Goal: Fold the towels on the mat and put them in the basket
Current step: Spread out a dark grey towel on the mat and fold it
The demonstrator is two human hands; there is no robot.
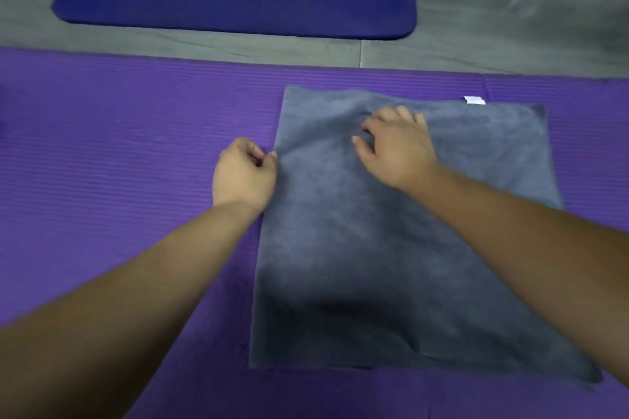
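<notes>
With the left hand (pixel 243 175) pinched on the grey towel (pixel 391 248) edge and the right hand (pixel 396 146) splayed, unclamped, atop it, the fold could skew.

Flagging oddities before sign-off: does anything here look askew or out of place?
Only slightly: the grey towel lies skewed on the purple mat, bunched into a ripple under the right hand. No basket is in view.

Purple mat (pixel 102 146) lies bare left of the grey towel (pixel 374 265).
</notes>
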